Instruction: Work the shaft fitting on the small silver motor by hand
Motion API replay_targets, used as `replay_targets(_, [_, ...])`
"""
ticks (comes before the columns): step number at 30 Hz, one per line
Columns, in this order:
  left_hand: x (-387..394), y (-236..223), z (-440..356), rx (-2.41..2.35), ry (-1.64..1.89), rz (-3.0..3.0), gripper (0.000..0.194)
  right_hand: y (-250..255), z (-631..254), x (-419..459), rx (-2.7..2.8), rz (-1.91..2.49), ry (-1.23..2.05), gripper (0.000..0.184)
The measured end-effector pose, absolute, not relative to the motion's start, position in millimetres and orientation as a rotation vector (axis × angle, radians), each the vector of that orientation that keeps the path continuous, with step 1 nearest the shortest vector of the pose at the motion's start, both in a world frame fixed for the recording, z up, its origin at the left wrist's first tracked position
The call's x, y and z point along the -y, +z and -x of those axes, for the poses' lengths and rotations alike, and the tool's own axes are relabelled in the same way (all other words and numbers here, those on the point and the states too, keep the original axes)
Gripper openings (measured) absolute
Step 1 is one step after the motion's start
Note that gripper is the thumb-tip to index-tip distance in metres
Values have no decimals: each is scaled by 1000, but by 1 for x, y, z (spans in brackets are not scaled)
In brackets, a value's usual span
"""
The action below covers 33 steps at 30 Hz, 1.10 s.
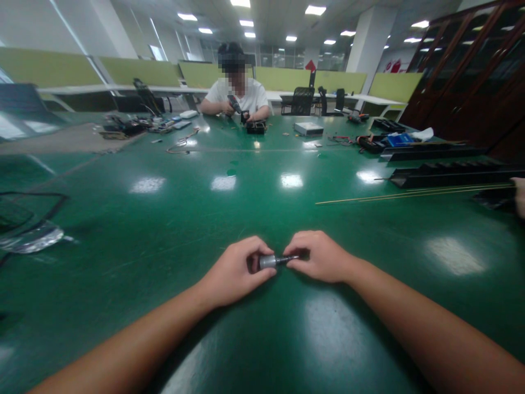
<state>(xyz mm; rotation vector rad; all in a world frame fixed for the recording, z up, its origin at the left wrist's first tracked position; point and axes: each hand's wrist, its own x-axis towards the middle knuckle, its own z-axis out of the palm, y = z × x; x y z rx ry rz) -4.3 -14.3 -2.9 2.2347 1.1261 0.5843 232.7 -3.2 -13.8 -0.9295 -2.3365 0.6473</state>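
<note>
- Spreading across most of the view, the glossy green worktop [172, 224] throws back pale patches of ceiling light.
- Dark wooden cabinet [459, 65] with glazed doors, beyond the worktop at the right.
- Co-worker [257, 97] in a white top, at the far side, with a dark hand tool [234, 104] held above a black part [256, 127].
- Long black channels [447, 172], lying toward the right edge.
- Two thin golden rods [389, 196], just nearer than the channels; another person's hand [520, 197] is cut off by the edge beside their right ends, and whether it touches them I cannot tell.
- Left hand [235, 273], reaching in from the lower left; its grip is pinching the silver barrel of a small tool, thumb on the near side, forefinger on the far side.
- Right hand [322, 258], facing it; its grip, thumb and fingertips brought close together, is pinching the tool's slender end.
- Silver-and-black tool [268, 261], between the two hands, low in the middle and lying nearly level across the view. The barrel's left part sits inside the left grip, its right part showing past the fingers; the dark stem crosses the gap to the right fingertips. Whether it touches the worktop I cannot tell.
</note>
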Motion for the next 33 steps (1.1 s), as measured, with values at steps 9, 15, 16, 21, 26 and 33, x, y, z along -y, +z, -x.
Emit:
replay_targets(9, [15,-2,4,-1134,601,-2224,16,-11,-236,3,2315,977,693,11])
replay_targets(15, [15,-2,5,-1117,602,-2225,16,-9,-239,2,2314,997,728,11])
replay_targets(16, [15,-2,5,-1117,599,-2224,16,-9,-239,2,2314,1002,731,11])
replay_targets(21, [16,-2,5,-1129,588,-2223,18,-8,-242,1,2319,1022,744,10])
replay_targets(26, [16,-1,4,-1127,595,-2229,17,-6,-245,0,2309,1040,770,11])
replay_targets(33, [15,-3,6,-1124,595,-2220,18,-3,-249,-2,2340,1048,758,10])
